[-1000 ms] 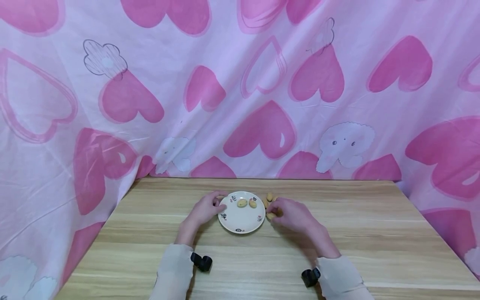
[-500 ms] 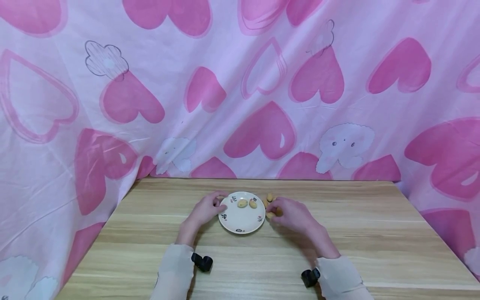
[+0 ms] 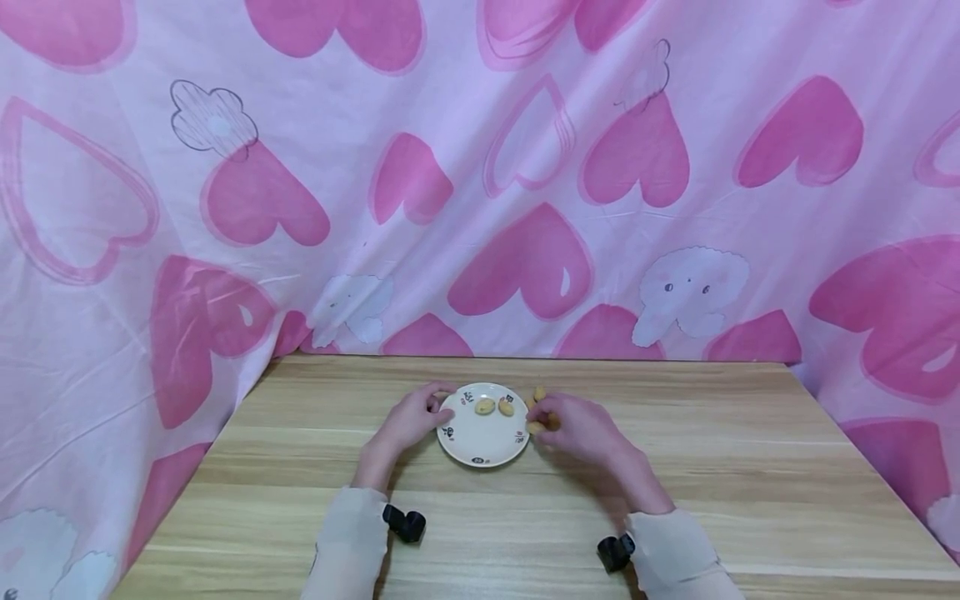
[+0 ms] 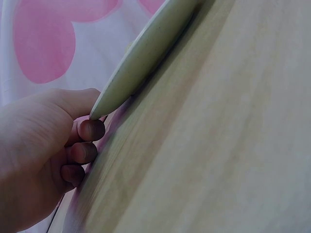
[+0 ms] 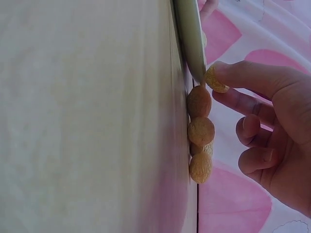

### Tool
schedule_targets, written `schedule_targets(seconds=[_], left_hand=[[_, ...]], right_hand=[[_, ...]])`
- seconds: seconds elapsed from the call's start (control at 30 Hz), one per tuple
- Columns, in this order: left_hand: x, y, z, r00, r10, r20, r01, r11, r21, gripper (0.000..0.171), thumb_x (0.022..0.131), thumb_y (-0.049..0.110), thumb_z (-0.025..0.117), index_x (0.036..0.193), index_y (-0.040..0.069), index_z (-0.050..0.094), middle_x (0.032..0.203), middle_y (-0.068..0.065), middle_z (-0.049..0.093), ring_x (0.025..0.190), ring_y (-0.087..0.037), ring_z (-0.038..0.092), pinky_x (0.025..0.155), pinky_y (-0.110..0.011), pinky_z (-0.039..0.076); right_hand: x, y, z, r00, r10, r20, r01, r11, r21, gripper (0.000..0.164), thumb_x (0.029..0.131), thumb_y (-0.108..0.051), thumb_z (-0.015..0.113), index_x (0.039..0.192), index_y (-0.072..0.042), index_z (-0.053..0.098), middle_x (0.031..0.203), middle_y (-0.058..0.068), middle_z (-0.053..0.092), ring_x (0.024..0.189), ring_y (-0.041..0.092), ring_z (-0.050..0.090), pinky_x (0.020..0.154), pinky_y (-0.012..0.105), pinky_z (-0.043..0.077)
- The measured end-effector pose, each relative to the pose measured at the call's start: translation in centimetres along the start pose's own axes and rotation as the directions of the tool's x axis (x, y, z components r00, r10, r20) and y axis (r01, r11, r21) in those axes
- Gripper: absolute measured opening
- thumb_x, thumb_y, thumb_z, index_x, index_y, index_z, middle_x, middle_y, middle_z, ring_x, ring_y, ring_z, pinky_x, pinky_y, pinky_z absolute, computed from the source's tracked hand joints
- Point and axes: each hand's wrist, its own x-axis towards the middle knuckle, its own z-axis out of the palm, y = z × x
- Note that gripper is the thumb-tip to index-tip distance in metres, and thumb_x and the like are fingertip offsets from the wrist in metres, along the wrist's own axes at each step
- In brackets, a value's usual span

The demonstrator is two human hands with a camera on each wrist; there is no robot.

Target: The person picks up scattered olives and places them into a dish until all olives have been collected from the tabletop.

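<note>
A small white plate point(image 3: 482, 440) with dark and red marks round its edge lies on the table, bearing two tan, wrinkled unshelled peanuts point(image 3: 485, 406). My left hand point(image 3: 411, 418) grips its left rim; in the left wrist view the thumb is above the rim and the fingertips curl below. Thumb and forefinger of my right hand point(image 3: 581, 427) pinch another peanut point(image 5: 216, 80) at the plate's right edge. Several more peanuts point(image 5: 200, 131) sit on the table below that hand, lined up beside the plate in the right wrist view and partly hidden by the hand in the head view.
The wood-grain table point(image 3: 480, 533) extends to both sides and toward the front. Behind it and at the sides hangs a pink cloth point(image 3: 517, 167) with hearts. Each wrist wears a black camera point(image 3: 405, 525) over a pale sleeve point(image 3: 347, 533).
My right hand has shifted slightly left toward the plate, bringing the pinched peanut up to the rim. My left hand and the plate stay in place.
</note>
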Motion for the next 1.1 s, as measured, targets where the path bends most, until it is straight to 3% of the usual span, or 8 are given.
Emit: schedule_targets(seconds=[0.47,0.73,1.1], left_hand=[[0.0,-0.1,-0.2,1.0,0.0,-0.011,0.0,1.0,0.002,0.042,0.09,0.022,0.072,0.131,0.019,0.062,0.07,0.003,0.053,0.062,-0.013,0.045,0.061,-0.03,0.037],[-0.2,0.0,-0.3,1.0,0.014,-0.01,-0.014,1.0,0.0,0.043,0.09,0.021,0.072,0.132,0.017,0.061,0.071,0.003,0.053,0.063,-0.013,0.047,0.063,-0.03,0.038],[-0.1,0.0,0.1,1.0,0.026,-0.013,-0.026,1.0,0.01,0.043,0.09,0.019,0.071,0.131,0.017,0.061,0.072,0.002,0.054,0.065,-0.013,0.048,0.065,-0.031,0.039]], right_hand=[[0.9,-0.9,-0.3,0.998,-0.054,-0.023,0.053,0.998,-0.044,0.019,0.084,-0.026,0.08,0.103,-0.027,0.074,0.087,-0.016,0.058,0.08,0.006,0.054,0.077,0.031,0.047],[1.7,-1.3,-0.2,0.998,-0.064,-0.017,0.063,0.997,-0.035,0.02,0.084,-0.028,0.079,0.104,-0.027,0.074,0.093,-0.016,0.064,0.086,0.009,0.058,0.081,0.034,0.049],[2.7,-1.7,0.2,0.994,-0.112,-0.008,0.112,0.992,-0.063,0.022,0.084,-0.025,0.078,0.106,-0.023,0.075,0.091,-0.012,0.065,0.081,0.009,0.058,0.073,0.032,0.047]])
